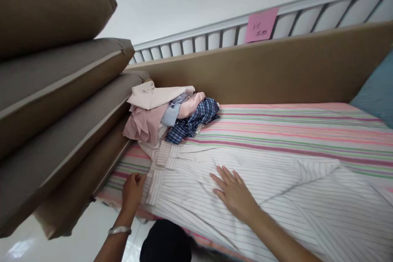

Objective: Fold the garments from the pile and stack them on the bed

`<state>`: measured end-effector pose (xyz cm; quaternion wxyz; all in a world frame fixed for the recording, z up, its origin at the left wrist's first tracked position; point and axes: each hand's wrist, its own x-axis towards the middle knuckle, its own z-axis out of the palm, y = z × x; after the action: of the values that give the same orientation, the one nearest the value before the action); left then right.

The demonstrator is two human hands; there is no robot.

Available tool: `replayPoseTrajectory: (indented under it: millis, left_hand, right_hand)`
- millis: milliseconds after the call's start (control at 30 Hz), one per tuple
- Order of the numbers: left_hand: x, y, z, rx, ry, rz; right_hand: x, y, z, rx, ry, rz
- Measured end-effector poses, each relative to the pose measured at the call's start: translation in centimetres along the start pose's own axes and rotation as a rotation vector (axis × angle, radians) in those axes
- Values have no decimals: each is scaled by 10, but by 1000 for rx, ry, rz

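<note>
A white garment with thin grey stripes (196, 188) lies spread over the bed, a gathered band near its left end. At that end, my left hand (132, 192) has its fingers pinched together on the fabric's edge; a silver bangle is on the wrist. Flat on the middle of the garment rests my right hand (235, 194), fingers spread. Beyond the left hand is a heap of crumpled clothes: a cream piece (153, 95), a dusty pink piece (143, 125) and a blue plaid piece (193, 120) among them.
Thick brown cushions (61, 77) are stacked on the left. A brown padded board (276, 65) runs along the back, with a white slatted rail and pink note (260, 25) above. Striped bedding (291, 127) lies underneath. A blue-green item (377, 86) stands far right.
</note>
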<state>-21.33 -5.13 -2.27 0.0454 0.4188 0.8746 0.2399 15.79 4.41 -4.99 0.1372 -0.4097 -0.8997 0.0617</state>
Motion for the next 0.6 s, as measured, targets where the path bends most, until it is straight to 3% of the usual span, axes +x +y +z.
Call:
replayPoseTrajectory:
  millis: [67,167,267,333,467,600]
  left_hand:
    - [1,-1,-2,2,-55,4]
    - [12,18,2,17,-90,20]
    - [23,44,11,47,-126,11]
    - [28,57,16,64,-154,-16]
    - [36,65,22,53,-206,-29]
    - [45,62,24,-2,-283,8]
  right_hand:
    - [0,3,5,-21,-54,20]
    - [5,-4,-10,-24,-125,63]
    - [18,-35,-31,29,-138,98]
    - [29,-61,-34,80,-132,85]
    - [45,-92,-7,153,-151,59]
    - [44,-93,24,179,-93,18]
